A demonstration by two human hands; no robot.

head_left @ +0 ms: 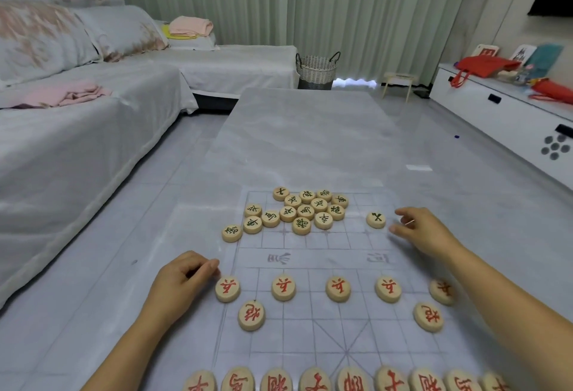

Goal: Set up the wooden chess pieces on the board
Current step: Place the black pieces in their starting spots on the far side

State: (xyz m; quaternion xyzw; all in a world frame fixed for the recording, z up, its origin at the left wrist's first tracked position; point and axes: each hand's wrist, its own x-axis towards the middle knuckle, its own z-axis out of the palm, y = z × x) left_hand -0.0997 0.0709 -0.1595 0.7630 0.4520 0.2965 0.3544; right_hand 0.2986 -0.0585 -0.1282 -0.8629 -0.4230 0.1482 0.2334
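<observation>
A thin see-through board sheet (pixel 313 259) with a printed grid lies on the grey table. Red-lettered wooden discs stand in rows on its near half: a back row (pixel 313 379) along the bottom edge, two cannons (pixel 251 315), and several soldiers (pixel 283 288). Green-lettered discs lie in a loose heap (pixel 305 208) on the far half. One green disc (pixel 375 219) sits apart to the right. My left hand (pixel 183 282) rests curled beside the leftmost red soldier (pixel 227 288), fingertips touching it. My right hand (pixel 424 231) hovers with fingers apart just right of the lone green disc.
The marble-look coffee table (pixel 310 142) stretches away beyond the board. A grey sofa (pixel 77 130) runs along the left. A white cabinet (pixel 508 111) with red bags stands on the right. A woven basket (pixel 317 71) sits by the curtain.
</observation>
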